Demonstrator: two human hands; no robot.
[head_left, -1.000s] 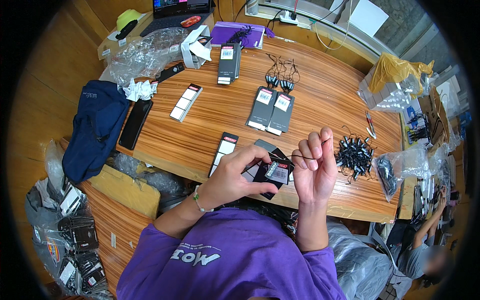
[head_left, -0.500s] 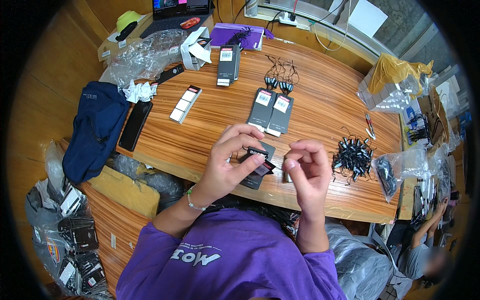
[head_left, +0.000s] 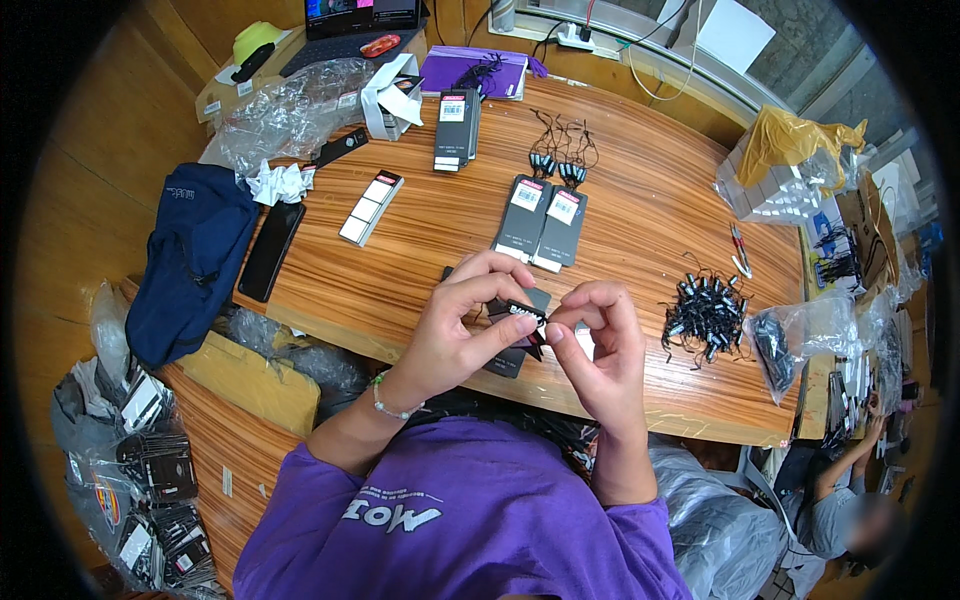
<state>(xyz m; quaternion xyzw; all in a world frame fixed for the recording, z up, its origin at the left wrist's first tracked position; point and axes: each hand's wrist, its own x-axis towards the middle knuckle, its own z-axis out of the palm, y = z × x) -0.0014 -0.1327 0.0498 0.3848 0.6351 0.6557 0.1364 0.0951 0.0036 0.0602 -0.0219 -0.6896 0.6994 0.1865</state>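
Note:
My left hand [head_left: 452, 322] is closed on a small folded black tag [head_left: 524, 311] with pale lettering, held above the table's near edge. My right hand [head_left: 610, 350] pinches at the tag's right end. What sits between its fingertips is too small to make out. Under my hands lies a dark grey card [head_left: 505, 363], mostly hidden. Just beyond are two grey card stacks [head_left: 520, 226] side by side with pink-and-white labels. Bundles of black corded tags [head_left: 572, 174] rest at their far end. To the right spreads a pile of black looped cords [head_left: 708, 318].
A red-handled cutter [head_left: 740, 250] and a clear bag [head_left: 778, 350] lie at the right. Further left are a sticker strip [head_left: 371, 208], a black phone [head_left: 271, 252] and a navy pouch [head_left: 195, 265]. More grey cards [head_left: 454, 130] stand farther back. Another person [head_left: 835, 515] works at the far right.
My right hand has moved left and now meets the black tag's end. The left hand stays nearly in place, with the tag slightly turned.

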